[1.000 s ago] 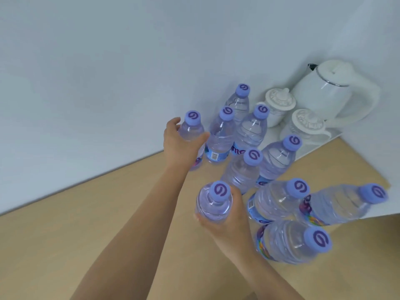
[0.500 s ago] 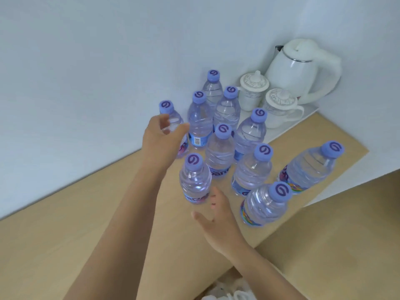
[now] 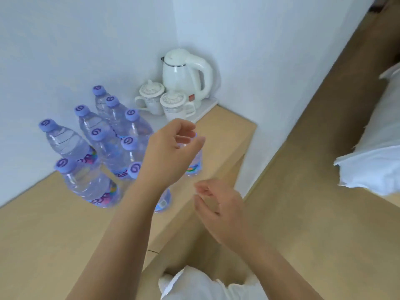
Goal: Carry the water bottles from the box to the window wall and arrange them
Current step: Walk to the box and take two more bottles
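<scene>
Many clear plastic water bottles with purple caps (image 3: 101,146) stand close together on the light wooden table (image 3: 43,224), right by the white wall (image 3: 54,50). They sit at the left. Each looks full, so each is likely a bit heavy. The thin plastic sides are smooth and may squash or slip. I think the best place to hold one is round the middle, above the bright label, or by the neck under the cap.

In the middle, the left hand (image 3: 171,152) hangs in front of one bottle at the group's right edge. Its grip is loosely curled, and it seems to hold nothing, though the blur makes this hard to tell.

Behind are two white lidded cups (image 3: 162,100) and a white kettle (image 3: 186,72).

To the right and lower, the right hand (image 3: 218,211) is loose and holds nothing.
</scene>
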A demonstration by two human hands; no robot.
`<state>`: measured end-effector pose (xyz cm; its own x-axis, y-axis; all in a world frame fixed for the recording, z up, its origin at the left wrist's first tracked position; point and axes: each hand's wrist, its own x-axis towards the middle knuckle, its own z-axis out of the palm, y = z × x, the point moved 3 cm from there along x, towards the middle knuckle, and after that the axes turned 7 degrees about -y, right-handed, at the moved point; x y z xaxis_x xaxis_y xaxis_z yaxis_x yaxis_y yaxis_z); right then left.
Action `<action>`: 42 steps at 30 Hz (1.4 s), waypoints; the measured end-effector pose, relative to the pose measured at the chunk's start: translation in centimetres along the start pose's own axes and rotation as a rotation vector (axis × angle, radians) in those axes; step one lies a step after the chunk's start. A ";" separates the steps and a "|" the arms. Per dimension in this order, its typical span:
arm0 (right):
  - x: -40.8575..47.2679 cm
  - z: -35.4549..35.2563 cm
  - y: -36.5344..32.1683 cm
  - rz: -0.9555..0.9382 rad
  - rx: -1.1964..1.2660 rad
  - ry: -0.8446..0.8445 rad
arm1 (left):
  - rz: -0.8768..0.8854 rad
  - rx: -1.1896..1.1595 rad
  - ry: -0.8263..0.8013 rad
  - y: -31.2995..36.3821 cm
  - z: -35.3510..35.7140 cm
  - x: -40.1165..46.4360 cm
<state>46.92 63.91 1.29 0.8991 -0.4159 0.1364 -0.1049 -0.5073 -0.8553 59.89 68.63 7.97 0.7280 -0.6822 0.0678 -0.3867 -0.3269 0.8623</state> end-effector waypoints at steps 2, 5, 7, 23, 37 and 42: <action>-1.5 -4.5 2.7 0.057 -0.132 0.065 | 0.013 0.072 -0.058 1.0 4.4 0.3; -3.9 -11.1 6.8 0.137 -0.359 0.185 | 0.071 0.240 -0.174 2.6 11.2 0.7; -5.8 -14.9 9.4 0.229 -0.433 0.231 | 0.125 0.344 -0.257 3.7 15.6 0.8; -7.9 -33.2 23.4 0.670 -0.589 0.296 | 0.350 0.507 -0.689 10.6 39.9 11.0; 7.9 -52.1 35.0 0.804 -0.589 0.308 | 0.397 0.598 -0.784 17.6 54.4 34.1; 12.0 -57.1 39.9 0.806 -0.561 0.318 | 0.382 0.608 -0.797 18.8 58.6 40.2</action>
<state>29.32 -4.38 -2.64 0.3286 -0.9275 -0.1782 -0.8829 -0.2346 -0.4068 48.69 -3.25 -2.49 0.0055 -0.9665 -0.2567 -0.8878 -0.1228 0.4435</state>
